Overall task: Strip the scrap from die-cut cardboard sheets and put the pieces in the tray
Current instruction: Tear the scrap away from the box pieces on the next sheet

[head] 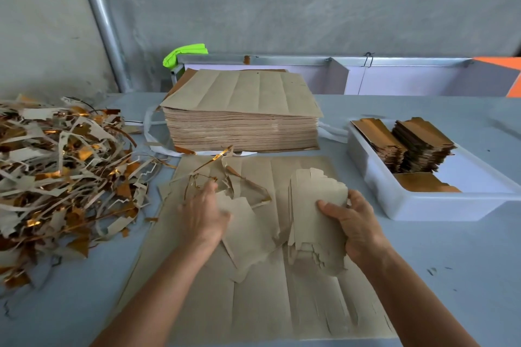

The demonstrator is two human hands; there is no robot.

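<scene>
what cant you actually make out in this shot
- Head view: how many pieces the right hand holds; its bundle of stripped pieces shows only overlapping edges.
- What the left hand grips: motion blur and torn cardboard hide its fingertips.
- How far the scrap pile extends: cut off by the left edge.
- How deep the stacks in the tray go: its wall hides their base.

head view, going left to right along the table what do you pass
scrap pile → left hand → bundle of stripped pieces → right hand → white tray holding stacked pieces
</scene>
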